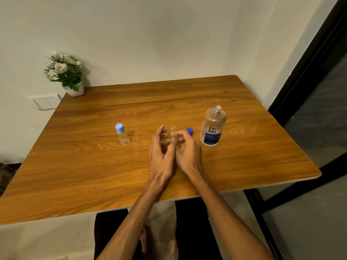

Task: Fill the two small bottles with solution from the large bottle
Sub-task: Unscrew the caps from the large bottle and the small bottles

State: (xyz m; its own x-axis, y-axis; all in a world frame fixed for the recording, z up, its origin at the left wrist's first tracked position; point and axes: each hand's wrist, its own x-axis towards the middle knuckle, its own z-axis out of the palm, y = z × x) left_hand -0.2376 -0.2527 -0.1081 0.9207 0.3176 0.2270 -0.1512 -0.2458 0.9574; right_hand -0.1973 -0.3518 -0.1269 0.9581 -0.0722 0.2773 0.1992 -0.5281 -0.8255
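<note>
The large clear solution bottle (213, 128) with a blue label stands uncapped at the right of the wooden table (90, 175). Its dark blue cap (190, 131) lies on the table just left of it, behind my right hand. A small clear bottle (123, 136) with a light blue cap stands upright at the left. A second small clear bottle (173, 133), uncapped, stands between my hands at the middle. My right hand (187, 152) has its fingers wrapped on this bottle. My left hand (161, 154) is beside it with fingers apart and curved, holding nothing I can see.
A white pot of white flowers (65, 74) sits at the table's far left corner against the wall. A dark door frame (309, 87) runs along the right side. My legs show below the near table edge.
</note>
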